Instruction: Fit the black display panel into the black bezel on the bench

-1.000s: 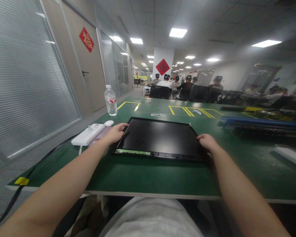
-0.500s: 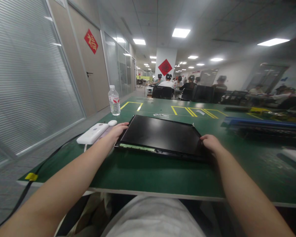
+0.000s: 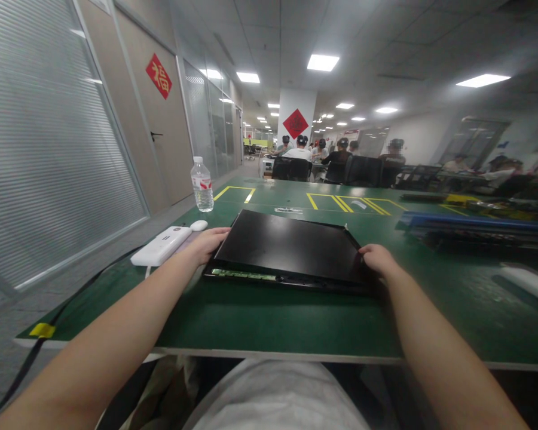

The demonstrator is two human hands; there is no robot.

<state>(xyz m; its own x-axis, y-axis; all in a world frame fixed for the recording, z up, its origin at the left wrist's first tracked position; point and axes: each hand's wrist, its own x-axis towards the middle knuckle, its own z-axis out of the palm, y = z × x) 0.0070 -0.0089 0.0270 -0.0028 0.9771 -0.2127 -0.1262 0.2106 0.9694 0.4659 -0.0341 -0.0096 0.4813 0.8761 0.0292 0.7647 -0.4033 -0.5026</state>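
Note:
A flat black screen panel (image 3: 291, 242) lies in front of me over a dark frame or backing (image 3: 314, 283). Along its front left edge a strip of green circuit board (image 3: 244, 275) shows. The panel's left side is raised and tilted, leaving a gap above the strip. My left hand (image 3: 210, 242) is closed on that left edge, its fingertips partly hidden. At the opposite edge, my right hand (image 3: 377, 259) pinches the right side of the panel between thumb and fingers; whether it also grips the frame beneath I cannot tell.
Left of the panel lie a white power bank (image 3: 161, 246) and a small white case (image 3: 199, 226); a water bottle (image 3: 202, 185) stands behind them. Blue-edged panels (image 3: 466, 221) are stacked right. A white object (image 3: 526, 283) lies at far right. People (image 3: 338, 152) sit beyond the green table (image 3: 278, 325).
The left edge of the panel has risen off the frame with my left hand, opening a gap along the front. My right hand stays at the right edge. The view has shifted slightly.

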